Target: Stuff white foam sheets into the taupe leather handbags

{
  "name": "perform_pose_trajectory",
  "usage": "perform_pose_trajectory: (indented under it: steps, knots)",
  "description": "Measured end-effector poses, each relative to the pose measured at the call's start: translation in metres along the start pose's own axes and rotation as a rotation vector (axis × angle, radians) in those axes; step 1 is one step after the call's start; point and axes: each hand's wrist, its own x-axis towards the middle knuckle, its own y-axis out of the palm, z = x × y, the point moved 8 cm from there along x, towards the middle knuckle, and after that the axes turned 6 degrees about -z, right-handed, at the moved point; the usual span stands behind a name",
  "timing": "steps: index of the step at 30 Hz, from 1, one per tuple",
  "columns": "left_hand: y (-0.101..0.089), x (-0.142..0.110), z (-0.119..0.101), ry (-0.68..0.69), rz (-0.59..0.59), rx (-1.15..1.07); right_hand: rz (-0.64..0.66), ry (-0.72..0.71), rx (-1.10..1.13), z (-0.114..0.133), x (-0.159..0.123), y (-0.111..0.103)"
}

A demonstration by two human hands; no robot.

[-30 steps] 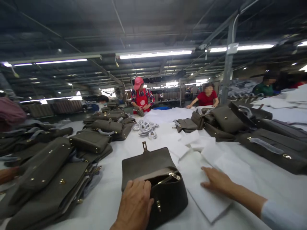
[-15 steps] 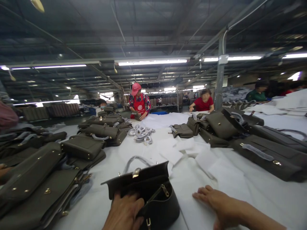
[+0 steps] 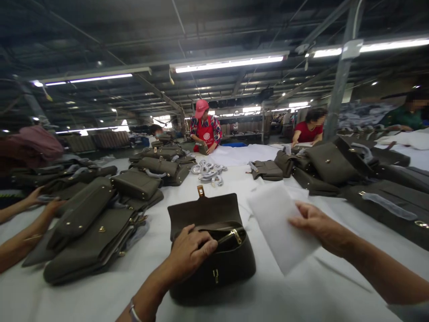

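Left grip (image 3: 189, 250) clasps the rim of the open olive handbag (image 3: 214, 250) standing on the white worktop (image 3: 301, 295), its flap laid back. Right grip (image 3: 318, 228) pinches a white padding sheet (image 3: 279, 226), lifted just beside the bag's right side.

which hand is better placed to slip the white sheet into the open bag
Right. The right hand already holds the white sheet lifted beside the open bag, while the left hand grips the bag's zipped mouth.
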Motion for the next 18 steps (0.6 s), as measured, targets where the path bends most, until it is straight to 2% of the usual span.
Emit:
perform_pose_trajectory:
  steps: [2,3,8,11,13,15,16,18]
  knots:
    - [0.000,0.001,-0.001,0.003,0.001,-0.179,-0.120,-0.089,0.207,0.020,0.005,0.010]
    - [0.001,0.001,-0.001,0.003,0.012,-0.270,-0.126,-0.129,0.248,0.025,0.009,0.023]
    - [0.004,0.000,0.004,0.025,0.078,-0.850,0.118,-0.187,0.297,0.020,0.035,0.114]
    - [-0.006,-0.004,0.015,0.017,-0.018,-1.030,0.245,-0.124,0.290,0.010,0.044,0.149]
    - [-0.013,-0.009,0.022,-0.040,-0.098,-1.051,0.281,-0.027,0.208,0.000,0.047,0.157]
    - [-0.015,-0.012,0.023,-0.077,-0.101,-1.010,0.252,0.044,0.055,-0.014,0.053,0.149]
    - [-0.013,-0.013,0.021,-0.084,-0.050,-0.958,0.200,0.027,-0.042,-0.019,0.060,0.139]
    - [-0.008,-0.012,0.020,-0.080,0.059,-0.961,0.110,-0.189,-0.134,-0.015,0.080,0.119]
